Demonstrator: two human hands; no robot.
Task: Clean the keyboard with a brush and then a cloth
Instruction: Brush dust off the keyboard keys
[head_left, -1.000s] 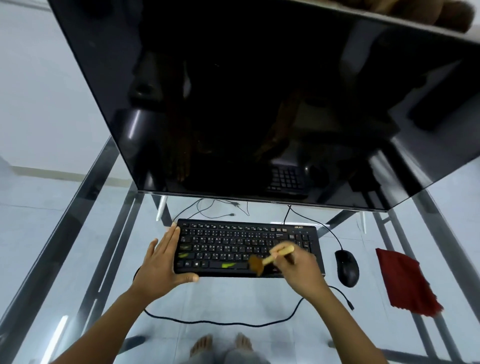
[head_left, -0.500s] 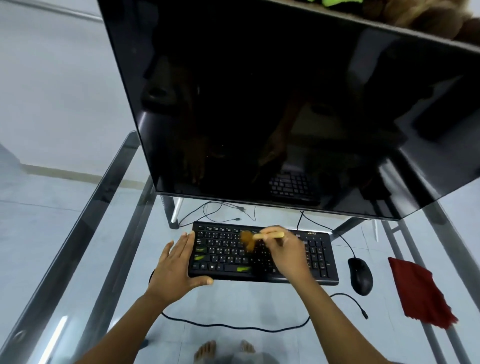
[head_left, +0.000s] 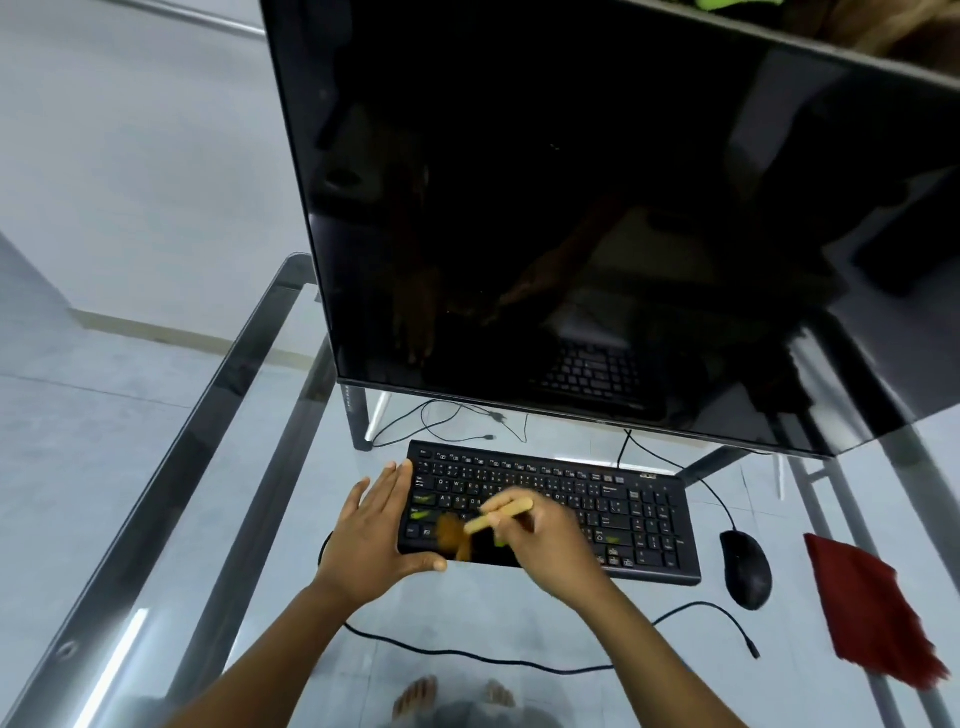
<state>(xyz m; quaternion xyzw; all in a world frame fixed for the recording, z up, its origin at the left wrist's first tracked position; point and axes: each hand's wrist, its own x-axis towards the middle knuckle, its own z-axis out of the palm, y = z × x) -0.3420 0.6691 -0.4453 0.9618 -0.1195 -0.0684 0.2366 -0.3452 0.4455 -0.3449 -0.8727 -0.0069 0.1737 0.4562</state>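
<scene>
Left hand (head_left: 370, 540) flat and unclenched against keyboard (head_left: 597, 509) left end, right hand (head_left: 550, 540) grasping blurred brush (head_left: 483, 519) over keys between hands, red cloth (head_left: 872, 608) well right of right hand

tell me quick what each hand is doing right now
Left hand: open, fingers flat, braced against the left end of the keyboard.
Right hand: closed on the wooden-handled brush.

One keyboard (head_left: 550, 506), brush (head_left: 480, 525), cloth (head_left: 872, 608), mouse (head_left: 745, 569), monitor (head_left: 623, 208).
</scene>
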